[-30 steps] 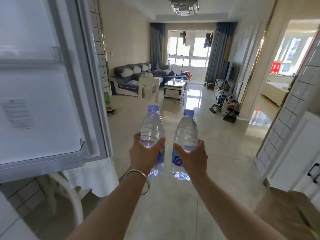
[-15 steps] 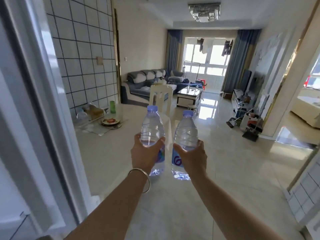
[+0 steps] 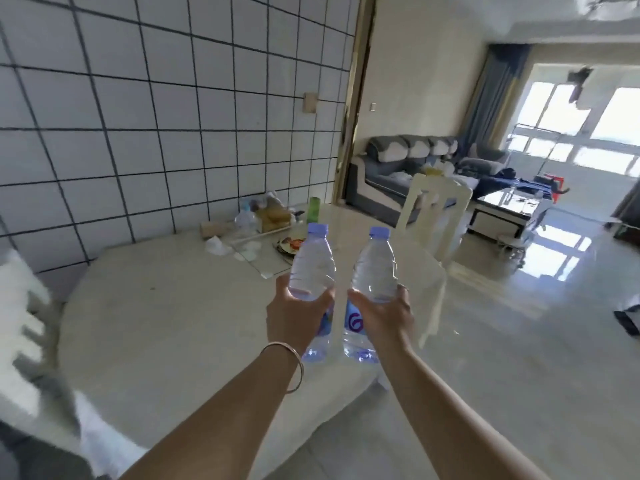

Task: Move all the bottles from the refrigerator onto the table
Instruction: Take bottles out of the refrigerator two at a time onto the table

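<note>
I hold two clear water bottles with pale blue caps upright, side by side, above the near right part of a cream table (image 3: 166,323). My left hand (image 3: 294,320) grips the left bottle (image 3: 313,268) around its middle, a thin bangle on that wrist. The right bottle (image 3: 374,271), with a purple logo on its label, is gripped at mid-height by my right hand (image 3: 384,317). Both bottle bases hang a little above the tabletop. The refrigerator is out of view.
At the table's far side lie a green cup (image 3: 314,209), a plate (image 3: 291,244), bags and tissues against the tiled wall (image 3: 173,116). A cream chair (image 3: 433,209) stands at the table's far right. A blurred white chair back (image 3: 20,306) is at the left. Shiny floor lies to the right.
The view has swung left, away from the refrigerator door, and the table now fills the space under the bottles. Both hands keep the same grip on the bottles.
</note>
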### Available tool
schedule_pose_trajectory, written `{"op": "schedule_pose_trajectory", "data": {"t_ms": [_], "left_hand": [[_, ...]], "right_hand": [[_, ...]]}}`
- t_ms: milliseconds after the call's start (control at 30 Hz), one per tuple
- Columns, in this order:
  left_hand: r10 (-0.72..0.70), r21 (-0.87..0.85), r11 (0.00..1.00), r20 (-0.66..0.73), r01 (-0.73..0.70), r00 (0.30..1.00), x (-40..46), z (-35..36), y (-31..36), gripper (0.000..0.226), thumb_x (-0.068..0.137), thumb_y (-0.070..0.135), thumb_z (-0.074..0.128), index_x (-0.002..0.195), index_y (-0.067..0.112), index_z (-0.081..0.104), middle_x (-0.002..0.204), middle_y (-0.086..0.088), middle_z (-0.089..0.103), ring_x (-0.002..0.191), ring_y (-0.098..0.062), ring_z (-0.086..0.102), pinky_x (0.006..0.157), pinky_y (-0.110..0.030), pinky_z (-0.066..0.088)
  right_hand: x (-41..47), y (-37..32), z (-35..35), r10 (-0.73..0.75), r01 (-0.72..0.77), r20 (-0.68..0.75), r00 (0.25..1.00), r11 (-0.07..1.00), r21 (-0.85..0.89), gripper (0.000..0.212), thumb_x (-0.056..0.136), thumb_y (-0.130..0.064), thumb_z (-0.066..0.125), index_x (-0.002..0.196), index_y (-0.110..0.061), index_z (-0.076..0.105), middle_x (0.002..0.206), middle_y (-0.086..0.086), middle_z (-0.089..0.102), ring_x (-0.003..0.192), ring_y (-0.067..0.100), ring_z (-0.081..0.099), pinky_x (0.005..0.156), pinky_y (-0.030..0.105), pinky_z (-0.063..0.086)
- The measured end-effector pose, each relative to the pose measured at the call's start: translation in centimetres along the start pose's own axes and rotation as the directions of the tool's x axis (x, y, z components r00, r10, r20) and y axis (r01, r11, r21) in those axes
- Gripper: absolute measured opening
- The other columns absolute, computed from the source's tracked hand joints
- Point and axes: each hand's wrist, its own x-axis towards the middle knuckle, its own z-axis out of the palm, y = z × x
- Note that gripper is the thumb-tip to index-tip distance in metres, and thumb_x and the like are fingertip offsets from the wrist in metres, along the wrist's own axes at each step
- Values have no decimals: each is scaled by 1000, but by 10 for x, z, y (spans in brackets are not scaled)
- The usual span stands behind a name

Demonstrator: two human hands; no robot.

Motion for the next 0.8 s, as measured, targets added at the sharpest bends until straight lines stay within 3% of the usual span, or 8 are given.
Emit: {"op": "schedule_pose_trajectory", "data": {"t_ms": [100,233,367,500,567,800], "left_hand": [[-49,23,998,-126,52,991,59,10,-5,53,65,41,77,109,23,53,74,14,55,82,-20,58,74,-26,42],[-62,45,996,-247,75,967,123,8,-8,61,68,45,75,116,19,49,83,6,61,77,-15,57,72,-24,38],[-90,66,990,-377,124,922,179,-17,-23,73,69,48,74,128,18,45,91,4,59,87,-18,57,81,-27,46],[-154,38,980,-486,197,860,231,-51,-45,74,68,48,75,128,18,44,93,2,58,90,-21,56,83,-29,46],[-182,30,972,-522,231,833,259,-68,-56,71,69,47,75,127,18,46,92,2,56,88,-20,54,81,-27,44],[-246,55,942,-563,332,789,362,-144,-115,60,70,45,75,118,16,55,81,11,55,90,-17,57,77,-21,38]], "right_hand": [[60,-10,44,-35,36,139,990,999,-5,60,67,-40,75,117,-18,50,94,2,61,84,25,57,73,30,43],[125,-31,105,-83,103,286,955,993,-57,59,66,-43,73,113,-18,49,93,2,61,87,29,62,76,34,50],[155,-45,182,-89,139,452,888,987,-80,60,65,-44,72,114,-19,48,95,2,62,87,27,62,77,34,50],[161,-52,259,-71,152,596,800,985,-87,59,64,-47,75,107,-18,47,90,2,59,87,27,61,81,38,52],[163,-53,298,-46,140,642,765,986,-96,57,63,-47,76,105,-19,49,84,0,58,84,25,61,77,35,52],[171,-54,451,118,-21,709,696,989,-144,57,61,-39,79,108,-15,59,94,5,68,81,23,66,74,30,52]]}}
